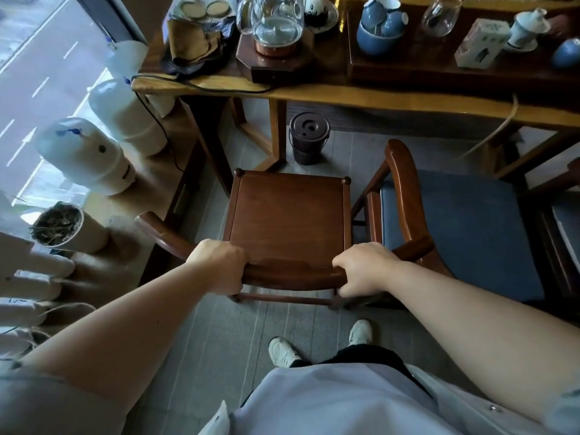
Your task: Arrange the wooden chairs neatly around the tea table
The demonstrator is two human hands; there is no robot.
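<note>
Pale shirt front (329,400) at bottom edge, white shoes (282,351) on grey plank floor (219,340). Both bare forearms reach forward. Left hand (219,265) wrapped closed round the curved back rail of the wooden chair (288,215), fingers curled over the top, left of centre. Right hand (364,265) closed on the same rail at its right end, thumb under. Chair seat faces the tea table (345,92), front legs just short of the table's near edge, near its left corner. Blue-cushioned chair (464,233) just beside on the right. Dark lidded bucket (309,142) under the table edge. Glass kettle (276,23) near table's left end.
</note>
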